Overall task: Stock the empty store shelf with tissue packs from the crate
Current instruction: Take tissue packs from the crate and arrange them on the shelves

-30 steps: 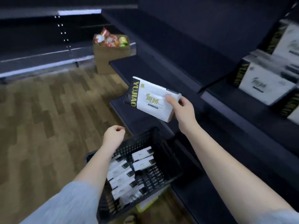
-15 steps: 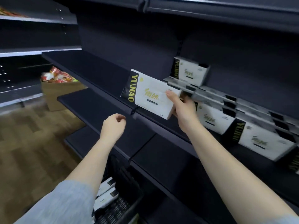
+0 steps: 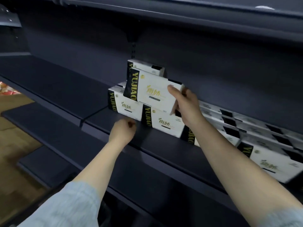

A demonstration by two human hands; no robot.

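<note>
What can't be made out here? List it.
- Crate: outside the head view, so the remaining stock is unknown.
- Held tissue pack: the right hand covers its right end.
- Left hand: motion-blurred, fist seemingly closed and empty.
- Shelved packs at right: blurred and cut by the frame edge; count unclear.

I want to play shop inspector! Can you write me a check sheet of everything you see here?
Surface: dark shelf, front strip bare, left stretch bare.
Job's things: tissue pack held above the shelved tissue packs; another row runs right. Crate not in view.
Clutter: nothing seen.
Grips: right hand clasps the held pack's right end; left hand curled into a loose fist, holding nothing.
Cables: nothing seen.
Surroundings: upper shelf overhead, lower shelf beneath, wooden floor at left.
</note>
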